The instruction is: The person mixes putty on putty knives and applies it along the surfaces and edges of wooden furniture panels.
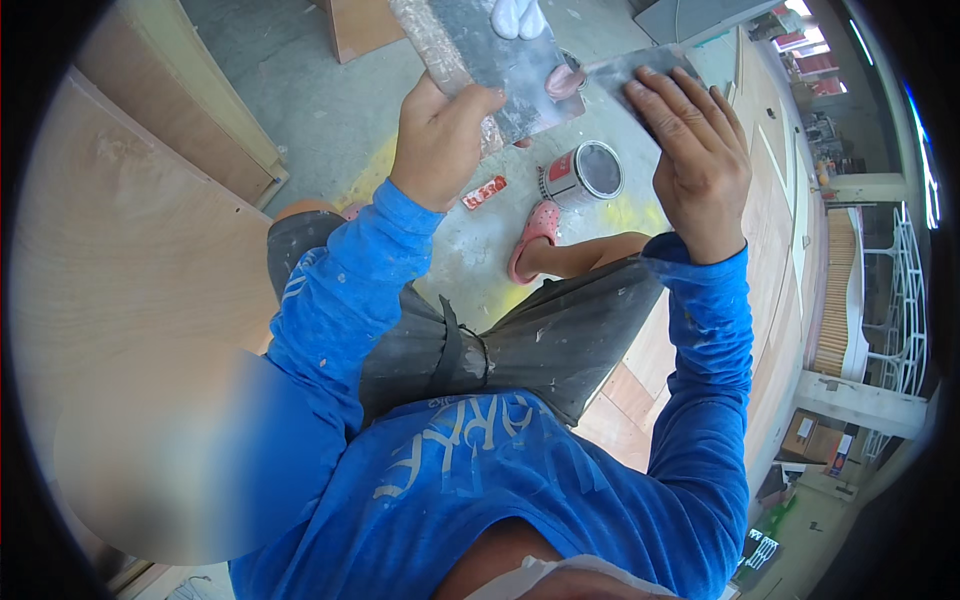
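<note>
My left hand (440, 145) grips a flat, smeared metal plate (480, 60) by its worn, crusted near edge, the thumb lying on top. On the plate sit a white dollop of putty (517, 18) and, near its right corner, a smaller pinkish lump of putty (563, 82). My right hand (705, 160) holds a thin, flat scraper (612, 88), its fingers laid along the upper face and the thumb hidden. The scraper's left end meets the pinkish lump. Both tools are held up in front of me, above the floor.
An open round can (566, 184) stands on the stained floor, beside a red-and-white strip (485, 192) and my pink clog (536, 232). Large wooden panels (130, 250) rise close on my left. More pale boards (768, 190) run along my right. A brown box-like piece (362, 30) is farther ahead.
</note>
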{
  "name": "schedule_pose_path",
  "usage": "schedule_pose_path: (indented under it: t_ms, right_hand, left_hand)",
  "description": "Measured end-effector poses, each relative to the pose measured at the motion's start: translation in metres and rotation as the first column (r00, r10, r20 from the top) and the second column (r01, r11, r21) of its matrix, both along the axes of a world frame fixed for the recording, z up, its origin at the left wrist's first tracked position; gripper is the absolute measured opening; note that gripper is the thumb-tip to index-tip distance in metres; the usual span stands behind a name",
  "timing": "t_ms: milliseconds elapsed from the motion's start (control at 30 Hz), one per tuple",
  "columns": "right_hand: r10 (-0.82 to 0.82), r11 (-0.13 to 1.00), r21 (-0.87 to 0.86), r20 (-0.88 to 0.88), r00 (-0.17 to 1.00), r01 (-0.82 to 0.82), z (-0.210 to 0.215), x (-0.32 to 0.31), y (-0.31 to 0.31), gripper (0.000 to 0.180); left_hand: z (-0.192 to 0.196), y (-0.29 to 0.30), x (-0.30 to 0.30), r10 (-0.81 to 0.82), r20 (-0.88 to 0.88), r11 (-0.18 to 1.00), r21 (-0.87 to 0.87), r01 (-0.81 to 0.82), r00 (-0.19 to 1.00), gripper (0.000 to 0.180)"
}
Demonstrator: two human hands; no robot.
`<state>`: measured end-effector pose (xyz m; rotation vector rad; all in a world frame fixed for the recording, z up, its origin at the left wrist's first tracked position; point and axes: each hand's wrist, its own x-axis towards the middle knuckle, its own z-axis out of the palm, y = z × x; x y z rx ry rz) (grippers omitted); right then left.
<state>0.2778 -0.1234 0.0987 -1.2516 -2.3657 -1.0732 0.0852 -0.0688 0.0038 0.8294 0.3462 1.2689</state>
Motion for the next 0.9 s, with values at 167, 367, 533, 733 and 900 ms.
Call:
schedule_pose_path:
  t_ms: [167, 367, 533, 733, 900]
  right_hand:
    - [0.026, 0.999, -0.045, 0.023, 0.999, -0.025, 0.006, -0.012, 0.0, 0.035]
    - [0.078, 0.994, -0.087, 0.083, 0.993, -0.071, 0.011, -0.027, -0.003, 0.038]
    - [0.211, 0.945, -0.064, -0.631, 0.746, -0.321, 0.002, -0.055, -0.009, 0.043]
    - [0.03, 0.866, -0.361, -0.652, 0.758, -0.345, -0.042, -0.071, -0.017, 0.046]
    - [0.13, 0.912, -0.198, -0.69, 0.712, -0.358, -0.023, -0.053, 0.003, 0.044]
  left_hand:
    - [0.002, 0.0, -0.004, 0.017, -0.052, 1.0, 0.016, -0.016, 0.998, 0.033]
    - [0.012, -0.004, -0.013, -0.017, 0.15, 0.995, -0.09, 0.031, 0.989, 0.029]
    - [0.018, -0.009, -0.034, -0.071, 0.307, 0.985, -0.127, 0.115, 0.949, 0.031]
    - [0.029, -0.02, -0.074, -0.099, 0.389, 0.991, -0.05, 0.128, 0.916, 0.029]
    - [0.026, -0.029, -0.08, 0.278, 0.142, 0.96, -0.003, -0.28, 0.95, 0.025]
